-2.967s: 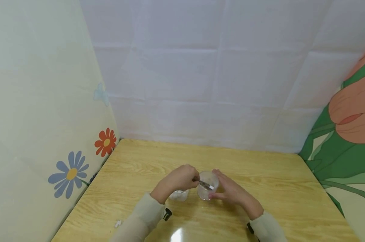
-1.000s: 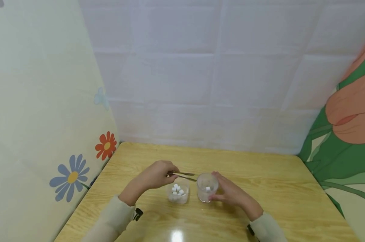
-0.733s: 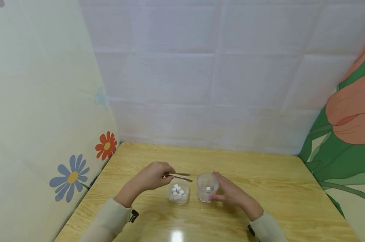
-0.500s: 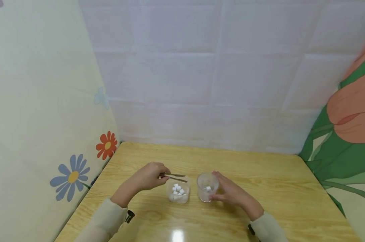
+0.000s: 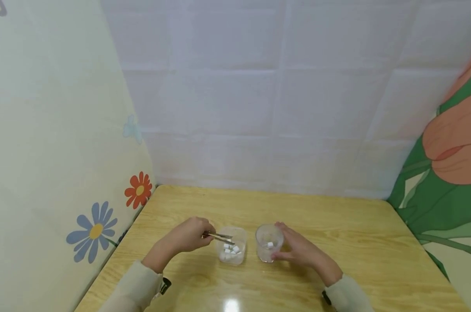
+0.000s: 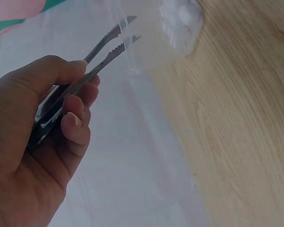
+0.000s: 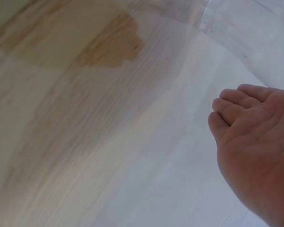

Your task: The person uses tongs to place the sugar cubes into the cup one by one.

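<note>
Tweezers (image 5: 219, 238) of glossy metal, with two slim arms and saw-toothed tips, are pinched between the thumb and curled fingers of the person's left hand (image 5: 192, 234). Twelve o'clock is taken as the far edge of the table (image 5: 336, 229). The arms point just past three o'clock, tips parted over a clear plastic box (image 5: 239, 259), thin-walled, squarish and round-cornered; whether the tips touch anything there cannot be told. Inside the box lies a loose heap of white cubes (image 5: 235, 250), flat-faced and opaque. At the box's three o'clock, near it but apart, a transparent round tumbler (image 5: 264, 255) stands upright on the table, a single cube (image 5: 270, 245) visible within its smooth wall. The right hand (image 5: 299, 249) holds the tumbler from its three o'clock side, thumb at five, fingertips at one; the right wrist view shows the fingers lying close together. The tabletop has yellowish wood grain and a polished sheen. At twelve o'clock hangs pale cloth (image 5: 219, 108) with pressed creases; at nine, a cream panel (image 5: 36, 151) bears strap-petalled flowers (image 5: 96, 232). Pale, smooth sleeves (image 5: 131, 284) cover both forearms.
</note>
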